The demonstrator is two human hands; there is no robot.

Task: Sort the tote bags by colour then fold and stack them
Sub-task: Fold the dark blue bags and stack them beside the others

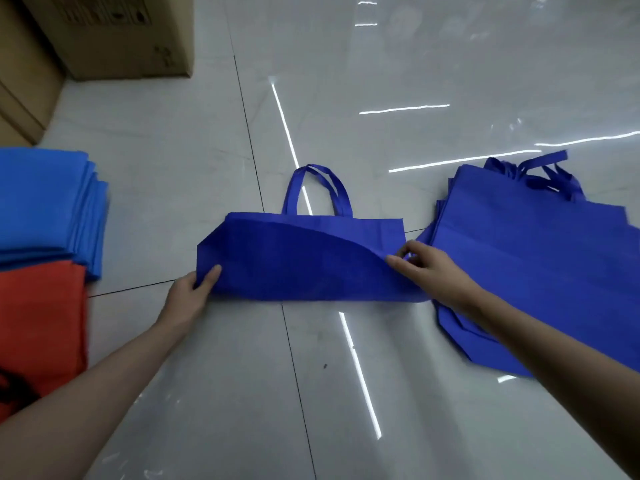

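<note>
**Dark blue bag mid-fold, loose pile waiting**

Dark blue tote bag (304, 268) lies flat on the tiled floor (242, 375), handles (317, 188) pointing away from the person. Its near half is turned up over the far half, and the fold edge runs in a crooked curve. Left hand (192, 292) pinches the bag's near left corner, thumb on top and the rest under the fabric. Right hand (429, 268) pinches the turned-up edge at the bag's right side, fingers (398, 261) curled narrow on it.

Progress, as judged: sorting looks done, colours lie apart. Left of the bag sits a folded light blue stack (45, 206), with red bags (38, 323) just nearer the person; these are cropped, so their fold state is unclear. Right of the bag sits a loose dark blue pile (540, 265), unfolded with handles splayed, which is the bulk of what is left. No folded dark blue stack shows.

Around: cardboard boxes (114, 36) stand beyond the bag, to its left. The loose pile crowds the bag's right corner and the right forearm crosses it, so it may drag
</note>
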